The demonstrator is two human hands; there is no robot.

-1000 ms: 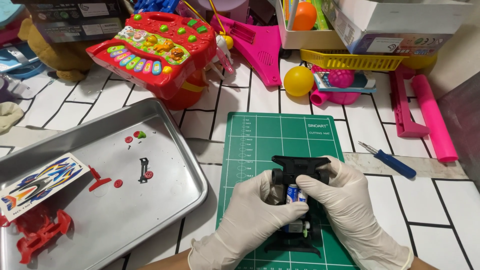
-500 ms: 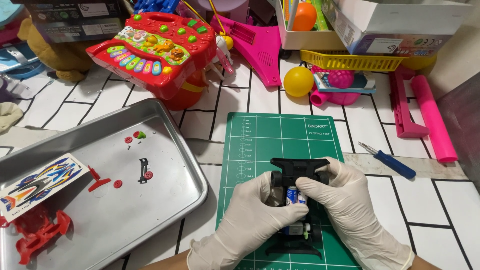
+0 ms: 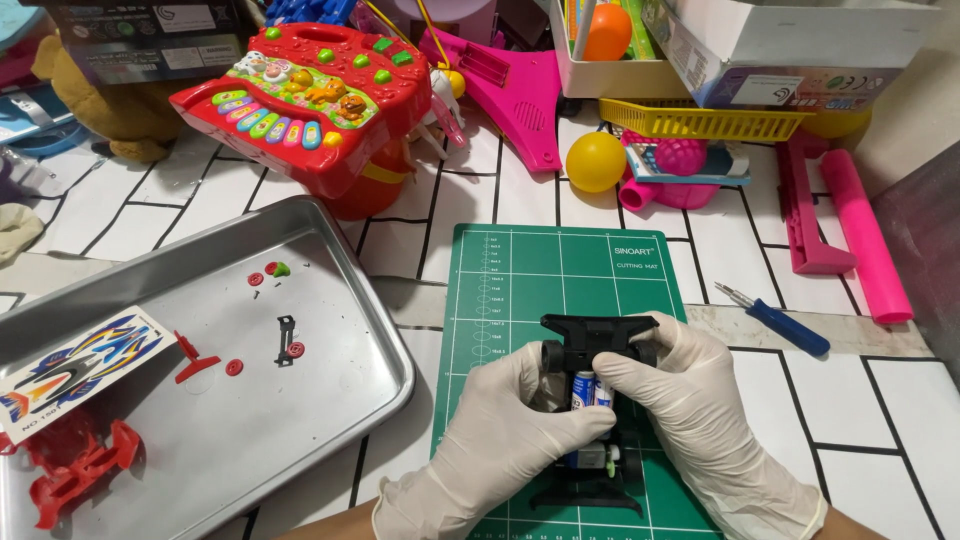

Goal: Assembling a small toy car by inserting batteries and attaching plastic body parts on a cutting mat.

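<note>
A black toy car chassis (image 3: 597,337) lies lengthwise on the green cutting mat (image 3: 520,290). Both of my hands wear white gloves and clasp it from either side. My left hand (image 3: 505,425) grips its left flank, thumb pressed against the batteries (image 3: 583,388) seated in the middle. My right hand (image 3: 680,400) holds the right flank, its thumb also on the batteries. The chassis's rear end (image 3: 588,492) shows below my fingers.
A metal tray (image 3: 330,400) at left carries a sticker sheet (image 3: 70,365), a red car frame (image 3: 80,465) and small red and black parts. A blue screwdriver (image 3: 778,322) lies right of the mat. Toys crowd the back: red keyboard toy (image 3: 300,95), yellow ball (image 3: 595,160), pink pieces.
The hands have shifted only slightly on the chassis, thumbs pressing in on the batteries. The chassis stays in the same spot on the mat.
</note>
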